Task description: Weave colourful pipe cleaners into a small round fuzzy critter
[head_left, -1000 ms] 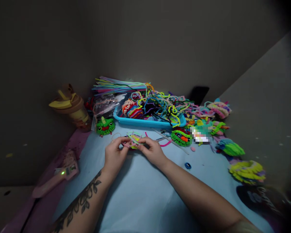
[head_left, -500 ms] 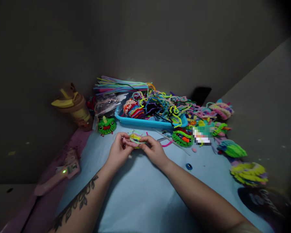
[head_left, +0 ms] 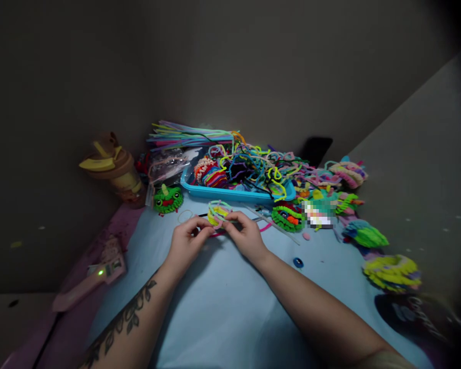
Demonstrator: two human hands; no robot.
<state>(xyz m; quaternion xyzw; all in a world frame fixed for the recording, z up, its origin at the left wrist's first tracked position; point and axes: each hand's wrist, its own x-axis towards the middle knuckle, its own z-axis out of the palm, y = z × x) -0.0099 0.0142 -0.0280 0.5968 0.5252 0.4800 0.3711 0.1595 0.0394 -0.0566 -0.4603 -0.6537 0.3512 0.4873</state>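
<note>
A small, fuzzy, ring-like piece [head_left: 217, 216] in yellow and mint green, with some pink low down, sits between the two hands above the pale blue counter [head_left: 223, 312], in front of the tray. Its strands look soft and bent into curves. The right hand [head_left: 232, 227] has its grip pinched on the piece's right side; the left hand [head_left: 203, 229] has thumb and fingers drawn together at the lower left edge, though I cannot tell whether they hold it. The fingers cover the lower part of the piece. A bright pink fuzzy strand [head_left: 266, 227] shows to the right of the hands, and a thin loop [head_left: 185, 216] lies beyond the left one. Behind stands a shallow, glossy blue tray [head_left: 234, 193] with rounded corners, heaped with tangled fuzzy strands [head_left: 249, 166]; straight pipe cleaners [head_left: 192, 136] lie in a bundle behind it, near a crinkled clear bag [head_left: 169, 166]. A plush-looking green creature [head_left: 168, 199] with round eyes sits left of the hands, and a green-and-orange one [head_left: 287, 219] to the right. Nearer the right forearm lies a shiny blue disc [head_left: 298, 262]; at far left, a smooth pink glue gun [head_left: 88, 287] shows a green light.
</note>
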